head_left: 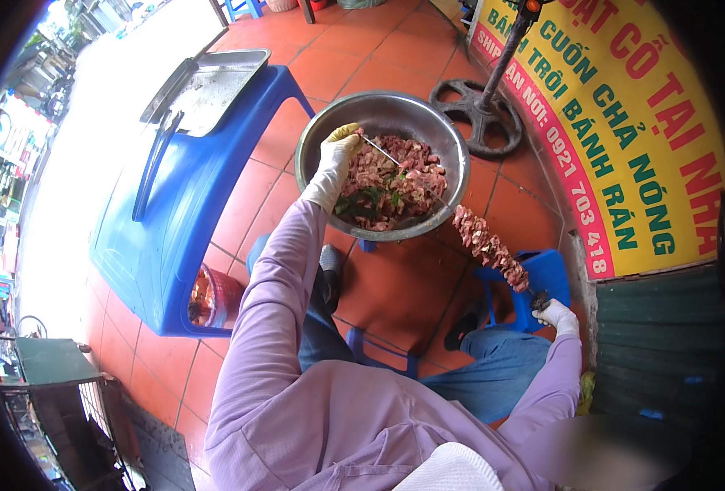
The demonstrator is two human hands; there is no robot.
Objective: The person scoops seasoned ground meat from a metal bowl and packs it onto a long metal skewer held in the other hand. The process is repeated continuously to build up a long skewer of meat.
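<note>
A long metal skewer slants across the wide steel bowl, its tip end at the far left. My gloved left hand is closed around that end, above the bowl's left side. Chopped raw meat fills the bowl, with some green leaves at its near left. Packed pieces of threaded meat cover the skewer's lower right stretch, outside the bowl. At the dark handle end, my gloved right hand grips the skewer, low on the right. Whatever else my left fingers may pinch is hidden.
On the left stands a blue plastic table bearing a metal tray and dark tongs. A red basket sits beneath it. Right are a blue stool, a round metal base with a pole and a yellow sign.
</note>
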